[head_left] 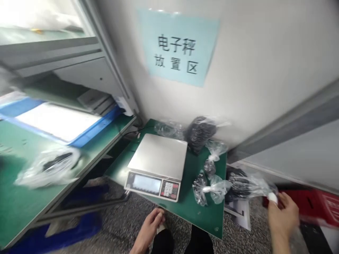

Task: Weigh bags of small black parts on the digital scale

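Note:
At the right, my right hand (284, 215) is closed on the gathered neck of a clear plastic bag (245, 184) holding black contents. A white band or wrap (272, 198) shows by its fingertips. The bag stretches left beside the green table's right edge. My left hand (150, 229) is low, in front of the table edge, its fingers curled together with nothing visible in them. Just beyond it stands an electronic scale (161, 155) with a bare metal pan. Two small tied bags (210, 165) (209, 189) lie right of the scale.
A larger bag of black material (200, 132) and a crumpled clear bag (169, 129) sit behind the scale. On the left bench are a blue tray (87, 137) and a plastic bag (50, 167). A red box (312, 206) stands on the floor at right. A wall bears a blue sign (177, 47).

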Tool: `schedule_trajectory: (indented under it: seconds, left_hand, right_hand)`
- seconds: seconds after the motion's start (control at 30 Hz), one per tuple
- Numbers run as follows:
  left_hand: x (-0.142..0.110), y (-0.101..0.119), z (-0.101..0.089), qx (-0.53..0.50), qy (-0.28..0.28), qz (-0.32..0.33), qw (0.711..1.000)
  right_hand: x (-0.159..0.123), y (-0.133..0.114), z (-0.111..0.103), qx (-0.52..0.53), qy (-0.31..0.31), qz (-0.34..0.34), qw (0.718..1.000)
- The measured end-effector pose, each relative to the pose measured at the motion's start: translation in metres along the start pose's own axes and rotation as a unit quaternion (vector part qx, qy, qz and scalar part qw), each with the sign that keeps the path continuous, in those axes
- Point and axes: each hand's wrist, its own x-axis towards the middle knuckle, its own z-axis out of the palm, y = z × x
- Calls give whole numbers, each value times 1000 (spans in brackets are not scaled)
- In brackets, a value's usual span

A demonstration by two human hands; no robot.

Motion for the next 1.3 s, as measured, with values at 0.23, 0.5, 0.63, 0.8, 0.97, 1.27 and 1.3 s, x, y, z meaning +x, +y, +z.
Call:
schedule_trajectory:
  seconds: [0.23, 0.5, 0.63, 0.8, 0.97, 1.27, 1.3]
  left_hand:
    - [-2, -7, 3, 19, -24, 25, 999]
    - [-4, -23, -5, 20, -36, 28, 999]
    - [-5, -28, -11, 18, -30, 22, 999]
    - [-7, -33, -17, 21, -44, 30, 998]
    - [-8, -42, -24, 20, -40, 39, 998]
    - [-11, -55, -34, 16, -44, 54, 997]
    - [-12, -54, -35, 17, -43, 53, 998]
  right_hand:
    - [-77, -83, 58, -52, -382, -246, 889]
    - [-162, -112, 88, 6, -552, -188, 812]
    - [-210, -110, 104, 25, -540, -83, 837]
    - [-225, -111, 118, -9, -451, -89, 888]
    - [-233, -114, 107, -28, -470, -219, 855]
    - [-258, -114, 103, -148, -501, -353, 777]
    - [-260, -116, 103, -168, -503, -357, 769]
